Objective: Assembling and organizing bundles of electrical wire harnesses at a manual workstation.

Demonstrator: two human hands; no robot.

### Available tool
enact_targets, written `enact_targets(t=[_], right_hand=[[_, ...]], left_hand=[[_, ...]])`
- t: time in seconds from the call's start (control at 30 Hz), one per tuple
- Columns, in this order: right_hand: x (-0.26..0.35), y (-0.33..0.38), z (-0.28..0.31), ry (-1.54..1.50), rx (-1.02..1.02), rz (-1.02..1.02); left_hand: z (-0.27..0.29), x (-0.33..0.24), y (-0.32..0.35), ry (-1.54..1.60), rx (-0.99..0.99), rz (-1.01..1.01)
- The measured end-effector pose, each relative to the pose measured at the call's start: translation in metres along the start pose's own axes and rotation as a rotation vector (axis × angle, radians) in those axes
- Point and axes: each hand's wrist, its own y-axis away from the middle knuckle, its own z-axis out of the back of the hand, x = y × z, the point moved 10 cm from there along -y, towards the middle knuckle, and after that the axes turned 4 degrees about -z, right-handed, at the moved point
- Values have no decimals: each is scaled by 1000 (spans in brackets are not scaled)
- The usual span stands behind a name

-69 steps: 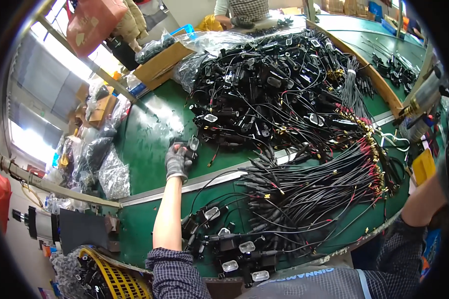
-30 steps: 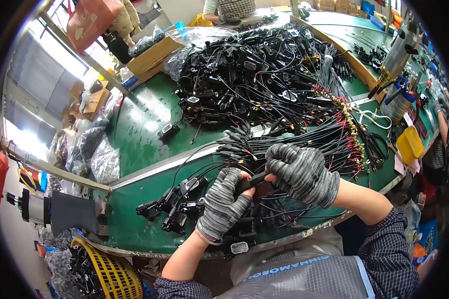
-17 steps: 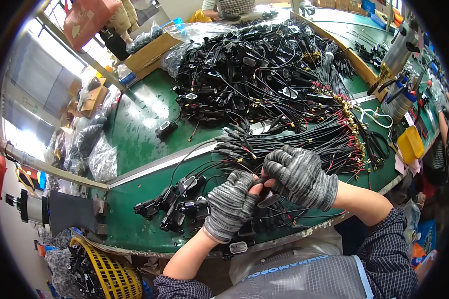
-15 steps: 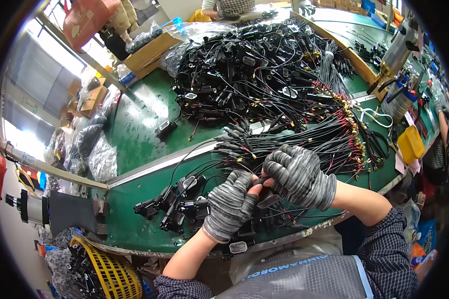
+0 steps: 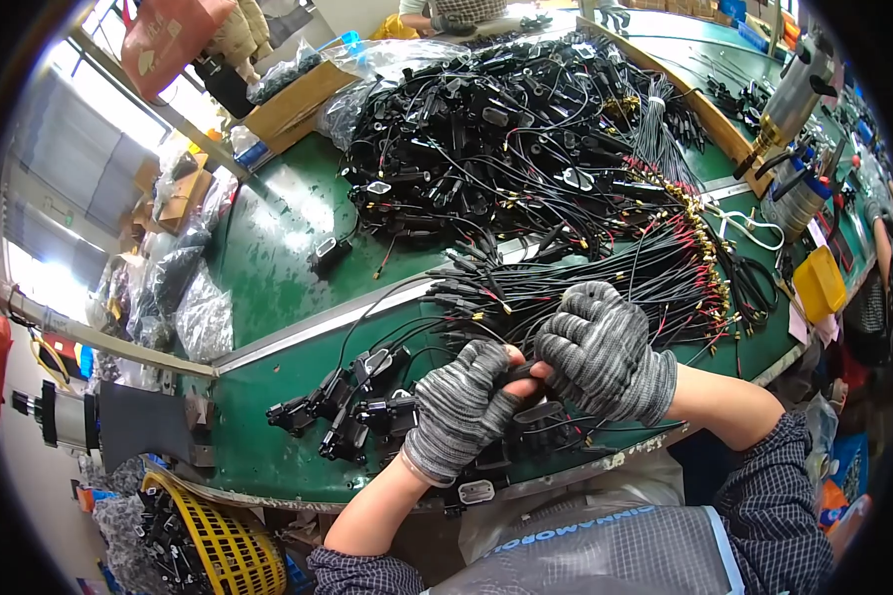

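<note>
While both gloved hands, left hand (image 5: 463, 405) and right hand (image 5: 601, 349), pinch one small black connector (image 5: 519, 377) at 6 o'clock on the green surface (image 5: 268, 238), its light rigid body looks the better hold than its limp trailing wire.

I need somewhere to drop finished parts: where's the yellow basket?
Head view, lower left: the yellow basket sits below the green table's near edge, left of the left hand.

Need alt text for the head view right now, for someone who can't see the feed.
Two hands in grey knit gloves meet at the near edge of a green workbench: the left hand and right hand pinch a small black connector between them. Black cables with red and gold ends fan out just behind, with a big heap of black cable assemblies farther back.
</note>
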Motion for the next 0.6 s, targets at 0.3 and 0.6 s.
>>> enact_targets(t=[0.3, 0.6], right_hand=[[-2, -6, 1, -42, 3, 1], [0, -4, -1, -40, 37, -16]], left_hand=[[-2, 2, -1, -89, 25, -49], [1, 9, -2, -6, 30, -11]])
